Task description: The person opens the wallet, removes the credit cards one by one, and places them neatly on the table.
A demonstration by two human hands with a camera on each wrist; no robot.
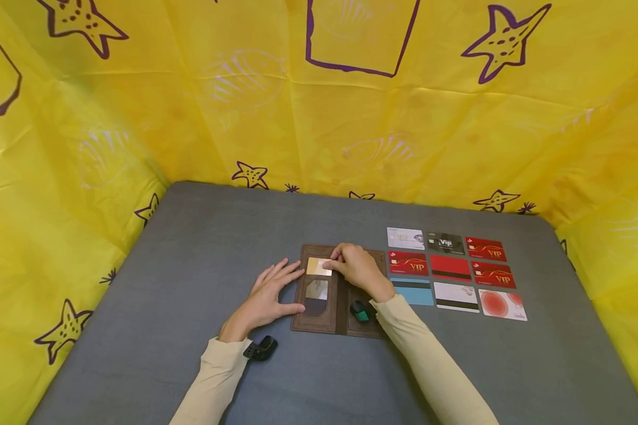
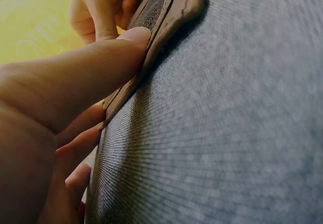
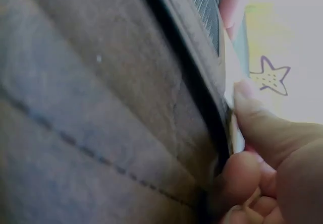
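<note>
An open brown leather wallet (image 1: 342, 307) lies flat on the grey tabletop. My right hand (image 1: 357, 268) reaches over its middle and pinches a gold card (image 1: 315, 265) at the upper part of the left panel. In the right wrist view, thumb and finger close on the pale edge of the card (image 3: 230, 75). A clear window with a silvery piece (image 1: 316, 289) showing sits just below the card. My left hand (image 1: 266, 301) spreads along the wallet's left edge. In the left wrist view its thumb (image 2: 108, 57) presses on the stitched border, fingers straight at the edge.
Right of the wallet, several cards lie in three rows, among them a black Vip card (image 1: 445, 242), a plain red card (image 1: 450, 268) and a blue card (image 1: 413, 293). A yellow patterned cloth (image 1: 319, 130) hangs behind the table (image 1: 234, 224) and at its sides.
</note>
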